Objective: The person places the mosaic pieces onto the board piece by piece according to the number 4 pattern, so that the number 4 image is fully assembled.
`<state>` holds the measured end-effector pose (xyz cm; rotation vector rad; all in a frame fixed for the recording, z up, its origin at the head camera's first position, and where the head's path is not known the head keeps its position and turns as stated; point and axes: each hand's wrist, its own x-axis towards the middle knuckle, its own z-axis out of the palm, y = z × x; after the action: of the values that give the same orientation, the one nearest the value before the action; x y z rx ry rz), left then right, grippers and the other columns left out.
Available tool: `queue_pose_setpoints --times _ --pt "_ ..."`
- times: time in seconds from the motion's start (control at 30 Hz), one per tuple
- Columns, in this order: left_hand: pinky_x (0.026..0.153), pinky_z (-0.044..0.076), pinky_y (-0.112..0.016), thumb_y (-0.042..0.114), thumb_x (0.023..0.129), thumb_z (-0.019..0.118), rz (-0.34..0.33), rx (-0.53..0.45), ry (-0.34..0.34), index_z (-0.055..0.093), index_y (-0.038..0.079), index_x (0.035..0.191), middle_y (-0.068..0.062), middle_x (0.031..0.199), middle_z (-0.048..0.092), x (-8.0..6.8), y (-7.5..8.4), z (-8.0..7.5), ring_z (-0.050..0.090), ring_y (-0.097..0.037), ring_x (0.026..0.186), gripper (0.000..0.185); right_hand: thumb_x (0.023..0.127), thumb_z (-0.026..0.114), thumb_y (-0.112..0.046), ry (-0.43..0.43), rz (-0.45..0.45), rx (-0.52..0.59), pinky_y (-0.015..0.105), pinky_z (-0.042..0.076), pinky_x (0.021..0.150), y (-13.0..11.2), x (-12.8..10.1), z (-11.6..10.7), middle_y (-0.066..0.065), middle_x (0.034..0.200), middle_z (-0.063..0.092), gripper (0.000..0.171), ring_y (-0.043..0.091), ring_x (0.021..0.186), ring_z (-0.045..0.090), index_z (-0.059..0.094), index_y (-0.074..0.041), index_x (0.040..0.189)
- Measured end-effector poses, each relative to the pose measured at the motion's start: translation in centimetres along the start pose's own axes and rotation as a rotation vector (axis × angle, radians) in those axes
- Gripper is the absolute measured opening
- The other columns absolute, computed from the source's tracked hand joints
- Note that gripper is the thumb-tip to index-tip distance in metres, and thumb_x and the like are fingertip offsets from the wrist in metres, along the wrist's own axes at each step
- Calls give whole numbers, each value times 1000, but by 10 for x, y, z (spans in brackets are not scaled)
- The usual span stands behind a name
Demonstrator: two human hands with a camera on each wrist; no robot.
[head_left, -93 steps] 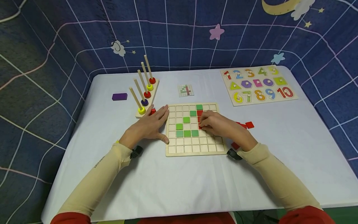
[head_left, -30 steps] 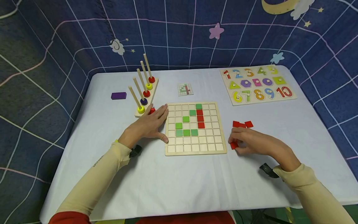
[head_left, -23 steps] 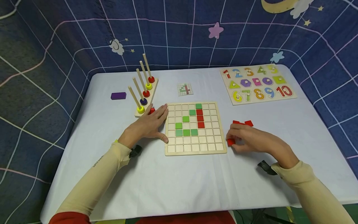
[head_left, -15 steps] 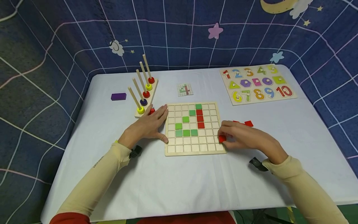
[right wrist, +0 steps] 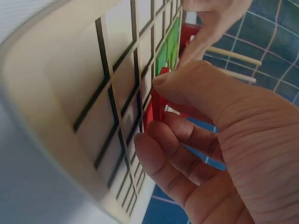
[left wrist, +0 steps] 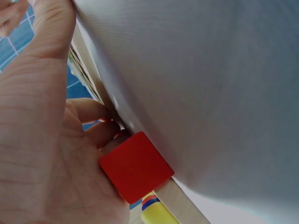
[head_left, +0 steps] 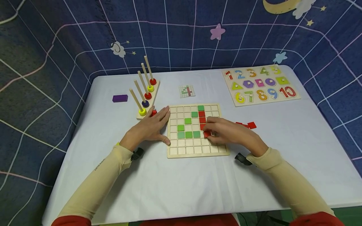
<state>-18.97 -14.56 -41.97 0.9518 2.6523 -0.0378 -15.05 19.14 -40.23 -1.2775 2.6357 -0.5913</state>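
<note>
A wooden grid board [head_left: 185,151] lies flat on the table, with several green tiles [head_left: 189,134] and a short column of red tiles [head_left: 202,120] in its cells. Between thumb and fingertips, my right hand [head_left: 229,131] pinches a red square tile [right wrist: 160,95] at the cell just below that column; in the head view the held tile [head_left: 207,134] looks tilted. My left hand [head_left: 150,125] rests against the board's left edge, fingers stretched out. Beside the left palm stands a red block [left wrist: 137,168], partly hidden by the hand in the head view.
Loose red tiles [head_left: 251,125] lie right of the board, partly behind the right hand. A peg stand [head_left: 154,94] with coloured rings and a purple block [head_left: 120,98] are back left. Behind the board lies a small pattern card [head_left: 187,91]; a number puzzle [head_left: 260,86] sits back right.
My right hand went from the board to the loose tiles, picked up a red one and carried it left over the board. The left hand has stayed put.
</note>
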Motion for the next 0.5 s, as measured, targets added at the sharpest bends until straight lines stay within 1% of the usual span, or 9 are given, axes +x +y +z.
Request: queue_pose_setpoints --times 0.13,0.2,0.3,0.5 --pt "136 -2 -65 79 79 75 4 2 -1 13 -1 170 -18 182 4 1 1 0 15 -33 170 136 97 78 -7 -8 -21 2 29 52 78 1 8 6 7 99 63 7 15 86 55 76 -4 102" --pt "136 -2 -65 79 79 75 4 1 -3 13 -1 170 -18 182 4 1 1 0 14 -33 170 136 96 79 -5 -2 -41 -1 29 54 78 2 10 9 6 95 64 3 15 85 55 76 -5 97" --pt "136 -2 -65 78 79 75 -1 -2 -4 14 -1 170 -18 182 4 1 1 -1 14 -33 170 136 95 78 -1 16 -66 7 30 56 77 3 10 11 5 92 64 6 15 85 56 75 -5 92" --pt "135 -1 -66 79 78 75 3 13 5 15 -2 170 -19 181 6 1 0 -1 16 -34 169 136 95 76 2 31 -73 23 29 55 76 4 10 14 5 92 65 7 15 84 57 75 -5 92"
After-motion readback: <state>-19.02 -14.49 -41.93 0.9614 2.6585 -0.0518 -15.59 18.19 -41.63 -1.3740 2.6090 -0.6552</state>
